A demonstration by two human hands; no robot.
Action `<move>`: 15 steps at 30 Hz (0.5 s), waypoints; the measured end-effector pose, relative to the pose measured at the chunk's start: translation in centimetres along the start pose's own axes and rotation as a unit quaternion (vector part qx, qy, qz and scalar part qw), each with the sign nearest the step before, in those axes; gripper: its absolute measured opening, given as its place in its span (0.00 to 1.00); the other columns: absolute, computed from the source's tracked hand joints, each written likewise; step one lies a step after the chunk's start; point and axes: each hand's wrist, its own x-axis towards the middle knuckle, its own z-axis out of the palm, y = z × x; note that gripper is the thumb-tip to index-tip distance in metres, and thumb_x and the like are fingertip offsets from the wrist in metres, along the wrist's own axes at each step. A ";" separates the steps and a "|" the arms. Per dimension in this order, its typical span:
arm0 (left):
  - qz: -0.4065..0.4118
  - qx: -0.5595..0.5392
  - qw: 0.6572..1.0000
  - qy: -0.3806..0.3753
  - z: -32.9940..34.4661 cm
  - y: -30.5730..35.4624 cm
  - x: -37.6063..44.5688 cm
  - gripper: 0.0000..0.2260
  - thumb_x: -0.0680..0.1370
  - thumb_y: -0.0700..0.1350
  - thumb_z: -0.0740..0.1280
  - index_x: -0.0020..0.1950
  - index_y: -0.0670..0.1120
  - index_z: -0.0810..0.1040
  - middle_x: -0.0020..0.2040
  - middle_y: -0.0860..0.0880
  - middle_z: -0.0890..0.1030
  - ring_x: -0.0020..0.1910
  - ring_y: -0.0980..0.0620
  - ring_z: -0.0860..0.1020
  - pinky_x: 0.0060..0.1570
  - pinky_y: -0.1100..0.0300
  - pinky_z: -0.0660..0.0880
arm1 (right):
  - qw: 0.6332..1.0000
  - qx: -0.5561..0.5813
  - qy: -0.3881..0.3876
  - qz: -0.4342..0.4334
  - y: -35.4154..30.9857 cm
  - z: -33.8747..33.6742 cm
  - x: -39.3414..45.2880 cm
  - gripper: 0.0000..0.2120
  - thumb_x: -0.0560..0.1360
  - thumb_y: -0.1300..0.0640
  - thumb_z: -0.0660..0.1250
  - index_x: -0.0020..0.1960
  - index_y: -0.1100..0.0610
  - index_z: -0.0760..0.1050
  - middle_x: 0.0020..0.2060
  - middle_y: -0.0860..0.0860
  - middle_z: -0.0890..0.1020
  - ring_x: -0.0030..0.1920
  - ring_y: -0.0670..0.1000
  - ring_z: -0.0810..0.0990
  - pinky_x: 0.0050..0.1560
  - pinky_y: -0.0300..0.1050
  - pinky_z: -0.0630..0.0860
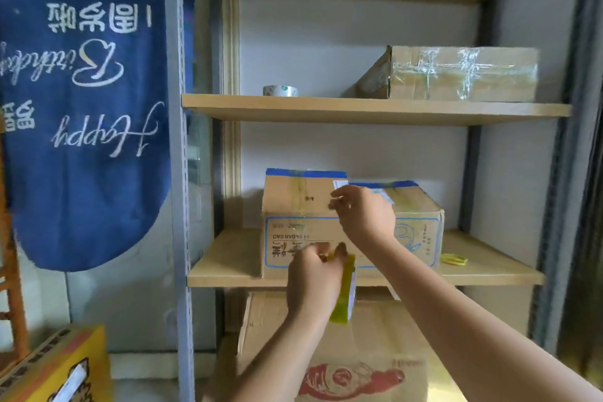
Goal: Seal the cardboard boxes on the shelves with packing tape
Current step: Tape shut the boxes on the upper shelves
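A cardboard box (303, 206) with blue print and a blue top edge stands on the middle shelf (228, 268). My left hand (315, 281) grips a yellowish roll of packing tape (344, 297) in front of the box's lower front. My right hand (365, 212) is at the box's top front edge with thumb and fingers pinched together, seemingly on the clear tape end, which is too faint to make out. A taped-up box (456, 73) lies on the upper shelf (359, 109).
A second tape roll (280, 91) sits on the upper shelf at the left. A small yellow object (453, 259) lies right of the box. A big box with a red print (359, 362) stands below. A blue banner (81, 108) hangs left; a yellow carton (58, 369) is bottom left.
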 end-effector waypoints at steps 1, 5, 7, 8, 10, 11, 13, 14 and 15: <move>0.010 0.005 1.000 0.000 0.8 0.2 0.1 0.17 0.76 0.56 0.66 0.41 0.43 0.78 0.33 0.49 0.79 0.37 0.43 0.76 0.35 0.58 0.68 | 0.999 -0.033 0.027 -0.015 0.5 -0.4 0.2 0.12 0.77 0.58 0.60 0.49 0.47 0.82 0.42 0.45 0.86 0.46 0.51 0.82 0.49 0.45 0.67; 0.020 0.000 1.000 0.012 3.7 0.5 0.9 0.16 0.76 0.57 0.67 0.50 0.45 0.81 0.47 0.47 0.83 0.49 0.44 0.79 0.39 0.59 0.69 | 0.994 -0.041 0.101 -0.029 2.8 -2.2 1.7 0.11 0.74 0.59 0.64 0.44 0.48 0.83 0.41 0.45 0.86 0.45 0.52 0.81 0.48 0.46 0.65; 0.012 -0.012 0.999 0.033 4.6 0.5 1.3 0.15 0.77 0.57 0.67 0.56 0.49 0.82 0.52 0.52 0.84 0.52 0.50 0.80 0.46 0.60 0.73 | 0.993 -0.025 0.112 -0.031 4.0 -3.0 3.0 0.09 0.76 0.55 0.65 0.44 0.44 0.83 0.42 0.40 0.85 0.46 0.50 0.79 0.48 0.46 0.64; 0.008 -0.018 0.999 0.041 5.0 0.4 1.4 0.15 0.77 0.58 0.68 0.58 0.52 0.81 0.52 0.55 0.83 0.52 0.53 0.80 0.49 0.60 0.74 | 0.994 -0.010 0.105 -0.034 4.5 -3.3 3.5 0.08 0.77 0.52 0.66 0.44 0.42 0.83 0.40 0.37 0.84 0.46 0.50 0.78 0.47 0.46 0.63; 0.005 -0.037 0.998 0.044 5.7 0.2 1.7 0.17 0.77 0.60 0.67 0.61 0.54 0.79 0.46 0.59 0.81 0.47 0.58 0.79 0.47 0.60 0.74 | 0.990 0.115 0.064 -0.044 5.0 -3.4 4.6 0.07 0.77 0.48 0.68 0.43 0.40 0.83 0.36 0.36 0.82 0.42 0.45 0.77 0.46 0.44 0.68; 0.003 -0.044 0.998 0.038 5.8 0.4 1.8 0.18 0.77 0.61 0.67 0.63 0.54 0.78 0.44 0.59 0.79 0.45 0.60 0.78 0.45 0.62 0.73 | 0.975 0.216 0.037 -0.043 4.9 -3.2 5.1 0.06 0.77 0.49 0.69 0.43 0.41 0.83 0.35 0.38 0.84 0.39 0.41 0.78 0.44 0.42 0.71; 0.008 -0.016 1.000 0.015 5.8 0.7 2.4 0.23 0.77 0.64 0.64 0.66 0.52 0.77 0.45 0.57 0.81 0.48 0.59 0.79 0.45 0.63 0.73 | 0.931 0.364 0.011 -0.022 4.9 -2.2 5.9 0.05 0.77 0.52 0.71 0.44 0.45 0.84 0.36 0.43 0.85 0.34 0.41 0.77 0.40 0.41 0.73; 0.036 0.049 0.998 0.005 5.7 0.7 3.3 0.23 0.78 0.65 0.61 0.64 0.51 0.78 0.48 0.54 0.82 0.51 0.53 0.81 0.47 0.60 0.73 | 0.913 0.407 0.002 -0.009 5.0 -1.5 6.5 0.04 0.77 0.54 0.71 0.46 0.47 0.85 0.37 0.45 0.86 0.32 0.42 0.75 0.39 0.41 0.74; 0.067 0.129 0.989 0.004 5.1 1.0 4.1 0.23 0.79 0.65 0.58 0.57 0.49 0.80 0.48 0.50 0.83 0.52 0.48 0.81 0.46 0.58 0.74 | 0.897 0.443 -0.007 0.001 5.0 -1.3 6.9 0.04 0.77 0.55 0.70 0.47 0.50 0.85 0.36 0.45 0.85 0.31 0.43 0.73 0.37 0.40 0.73</move>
